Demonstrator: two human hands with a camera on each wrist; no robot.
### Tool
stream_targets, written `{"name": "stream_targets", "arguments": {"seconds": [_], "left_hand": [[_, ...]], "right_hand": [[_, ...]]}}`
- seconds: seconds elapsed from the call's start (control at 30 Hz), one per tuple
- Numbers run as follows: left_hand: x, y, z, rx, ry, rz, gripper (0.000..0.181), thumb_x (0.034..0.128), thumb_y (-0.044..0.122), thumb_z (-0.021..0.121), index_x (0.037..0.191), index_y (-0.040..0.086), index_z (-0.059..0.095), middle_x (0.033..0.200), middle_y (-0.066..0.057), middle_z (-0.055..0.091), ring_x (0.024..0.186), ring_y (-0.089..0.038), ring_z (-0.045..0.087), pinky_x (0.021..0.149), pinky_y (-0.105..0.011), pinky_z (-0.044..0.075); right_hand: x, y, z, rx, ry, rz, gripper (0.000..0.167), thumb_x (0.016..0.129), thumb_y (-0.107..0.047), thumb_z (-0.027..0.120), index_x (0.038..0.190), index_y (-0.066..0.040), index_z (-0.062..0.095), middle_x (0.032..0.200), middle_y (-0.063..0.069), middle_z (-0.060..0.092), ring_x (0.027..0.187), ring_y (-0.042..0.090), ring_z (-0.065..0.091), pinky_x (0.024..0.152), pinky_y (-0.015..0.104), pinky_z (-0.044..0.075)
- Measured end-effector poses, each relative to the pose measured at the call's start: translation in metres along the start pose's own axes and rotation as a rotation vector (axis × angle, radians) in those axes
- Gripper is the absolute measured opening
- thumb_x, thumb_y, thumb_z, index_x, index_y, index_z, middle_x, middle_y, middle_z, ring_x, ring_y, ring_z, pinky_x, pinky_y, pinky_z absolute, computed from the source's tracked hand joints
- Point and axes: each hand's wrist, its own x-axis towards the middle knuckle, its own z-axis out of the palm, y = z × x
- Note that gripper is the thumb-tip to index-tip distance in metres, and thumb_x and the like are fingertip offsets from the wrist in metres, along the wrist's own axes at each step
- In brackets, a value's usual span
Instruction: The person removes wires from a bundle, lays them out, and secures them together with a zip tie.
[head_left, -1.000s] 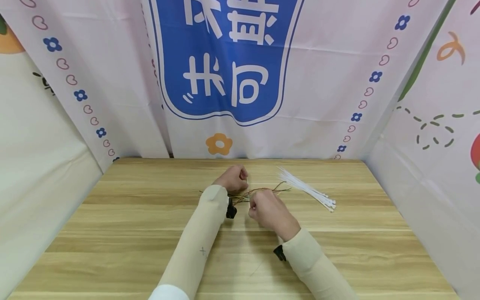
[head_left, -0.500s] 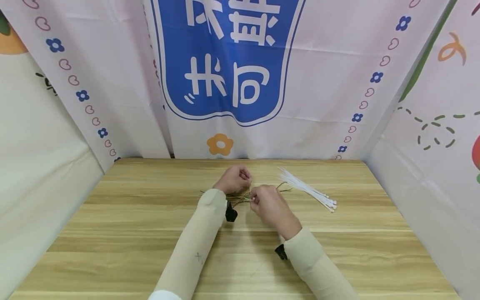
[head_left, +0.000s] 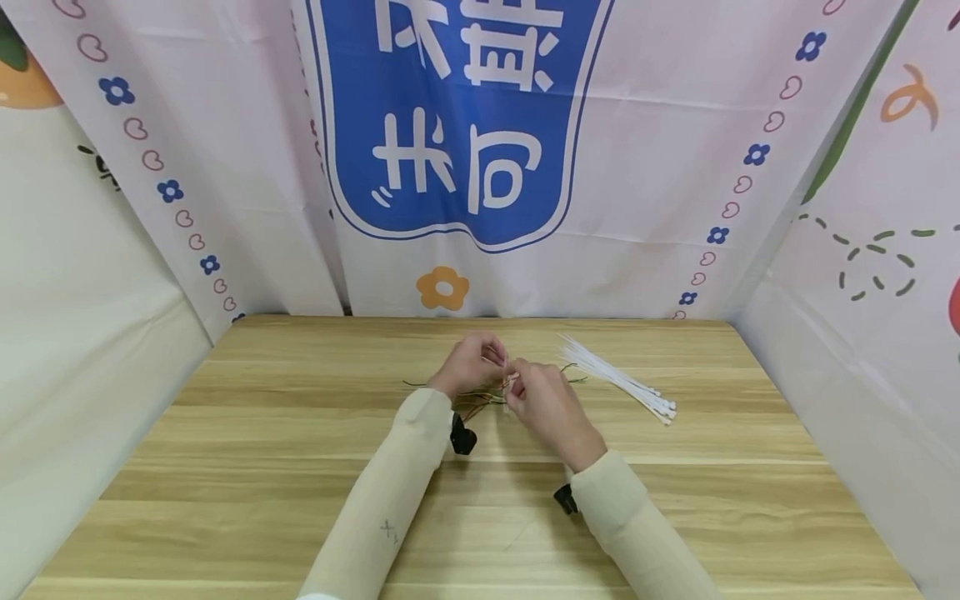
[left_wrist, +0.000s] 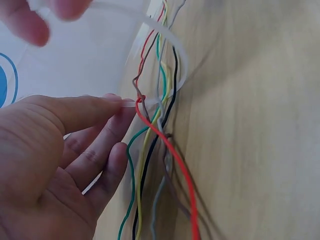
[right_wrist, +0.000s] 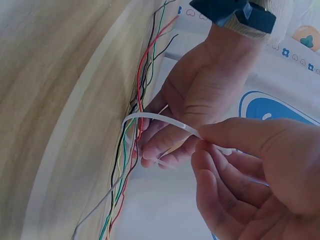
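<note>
A bundle of thin coloured wires (head_left: 480,403) lies across the table under both hands; red, green, yellow, black, brown and grey strands show in the wrist views. Around the bundle bends a white cable tie (right_wrist: 162,118) in an unclosed loop. My left hand (head_left: 472,363), beyond the wires, pinches one end of the tie between thumb and fingers. With thumb and fingertips, my right hand (head_left: 551,408) pinches the other, raised end. In the left wrist view, the right fingertips (left_wrist: 30,25) appear at the top left. The tie's head cannot be made out clearly.
A fanned pile of white cable ties (head_left: 618,379) lies to the right of the wires. The wooden table (head_left: 225,483) ends at a printed cloth backdrop (head_left: 637,208), with cloth walls at both sides. Each wrist carries a black camera mount (head_left: 462,437).
My right hand has risen and moved slightly away from me, towards the left hand, bringing the tie's end up. The left hand has shifted a little to the right.
</note>
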Motion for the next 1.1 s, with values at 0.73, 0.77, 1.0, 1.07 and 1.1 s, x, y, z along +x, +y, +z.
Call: {"name": "stream_targets", "arguments": {"seconds": [0.73,0.77,1.0,1.07,1.1], "left_hand": [[-0.027,0.003,0.01,-0.003,0.074,0.086,0.004,0.0967,0.007,0.077,0.098,0.006,0.073,0.101,-0.007,0.077,0.094,-0.017,0.073,0.086,-0.032,0.061],[-0.027,0.003,0.011,-0.007,0.082,0.094,0.004,0.0966,0.007,0.077,0.098,0.007,0.073,0.101,-0.007,0.077,0.094,-0.017,0.074,0.087,-0.033,0.062],[-0.03,0.002,0.02,-0.007,0.112,0.125,0.005,0.0983,0.005,0.073,0.102,0.002,0.074,0.104,-0.009,0.078,0.098,-0.019,0.075,0.088,-0.031,0.062],[-0.031,0.003,0.021,0.003,0.126,0.134,0.005,0.0977,0.003,0.073,0.101,0.0,0.074,0.103,-0.011,0.078,0.098,-0.021,0.076,0.089,-0.031,0.062],[-0.031,0.003,0.021,0.011,0.134,0.138,0.004,0.0975,0.002,0.073,0.101,0.0,0.074,0.103,-0.011,0.078,0.098,-0.021,0.076,0.089,-0.03,0.062]], "right_hand": [[0.014,0.007,-0.001,0.024,0.09,0.008,0.024,0.094,-0.005,0.079,0.117,0.0,0.075,0.091,0.009,0.079,0.079,0.015,0.076,0.066,0.022,0.06],[0.015,0.007,-0.001,0.021,0.086,0.005,0.025,0.094,-0.005,0.079,0.118,0.0,0.075,0.091,0.01,0.079,0.079,0.015,0.076,0.066,0.022,0.06],[0.019,0.009,-0.001,0.018,0.039,0.012,0.022,0.093,-0.001,0.078,0.115,0.0,0.077,0.093,0.01,0.079,0.082,0.017,0.075,0.069,0.024,0.061],[0.02,0.009,-0.001,0.024,0.018,0.023,0.021,0.093,-0.002,0.078,0.115,-0.001,0.078,0.095,0.009,0.079,0.083,0.016,0.075,0.071,0.024,0.061],[0.02,0.009,-0.001,0.023,0.011,0.026,0.022,0.094,-0.003,0.078,0.115,-0.001,0.078,0.095,0.009,0.079,0.083,0.016,0.075,0.071,0.024,0.061]]}}
